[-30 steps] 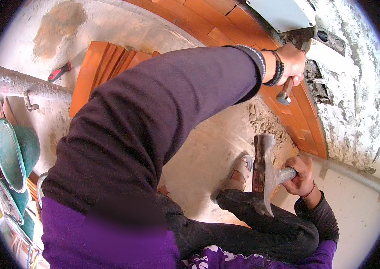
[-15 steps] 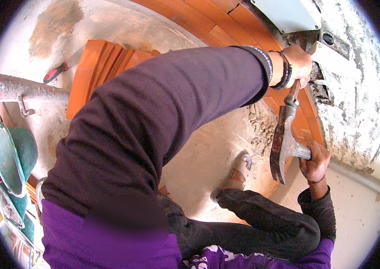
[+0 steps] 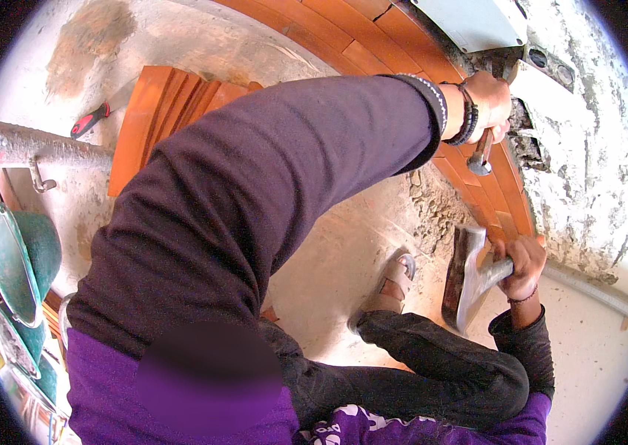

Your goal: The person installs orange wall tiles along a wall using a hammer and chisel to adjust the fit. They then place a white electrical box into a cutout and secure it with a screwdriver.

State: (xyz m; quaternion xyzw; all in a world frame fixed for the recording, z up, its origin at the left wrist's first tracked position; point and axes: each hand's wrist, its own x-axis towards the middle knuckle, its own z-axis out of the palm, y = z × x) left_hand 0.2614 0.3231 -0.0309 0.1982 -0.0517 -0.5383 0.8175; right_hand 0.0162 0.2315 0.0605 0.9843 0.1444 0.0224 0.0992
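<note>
At the far left, teal buckets [image 3: 45, 245] are cut off by the dark rim, as is a metal pipe [image 3: 47, 144]. Beyond the pipe, a tool with a red-and-black handle [image 3: 90, 120] is seen, its blade hard to make out. Just right of it, a stack of orange tiles [image 3: 152, 122] is partly covered by the left sleeve [image 3: 269, 163]. The left arm is stretched across to the far right, elbow bent, and the left hand [image 3: 486, 104] is clamped around a chisel [image 3: 481, 152]; its struck end is pointed nearward, while the working end is hidden by the fist or too unclear to tell. Nearer, a hammer [image 3: 466, 278] is held well apart from the chisel, its handle mostly concealed by the right hand [image 3: 523, 267], which is wrapped around it with the forearm raised. To the right, a rough wall [image 3: 596, 178] is cut off.
</note>
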